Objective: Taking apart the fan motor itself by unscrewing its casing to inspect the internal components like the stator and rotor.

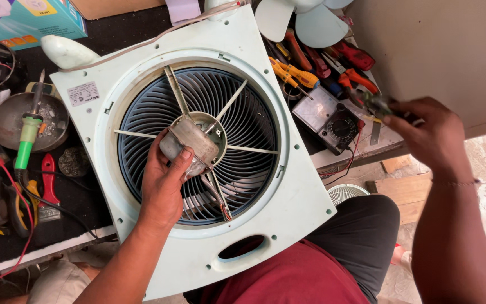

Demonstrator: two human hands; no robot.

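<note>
A pale square fan housing [288, 197] with a round blue louvred grille [248, 121] leans from the workbench onto my lap. A grey metal motor [189, 141] sits at the hub where thin spokes meet. My left hand [164, 180] grips that motor, thumb on top. My right hand [431, 135] is raised at the right edge of the bench, fingers closed on a small blurred tool [375, 104]. Thin wires [220, 202] trail from the motor down over the grille.
Screwdrivers and pliers [305, 70] with red and orange handles lie beside a multimeter [330, 118] at the upper right. White fan blades [305, 19] lie at the top. A green-handled soldering iron [26, 135] rests on a metal dish [7, 121] at left.
</note>
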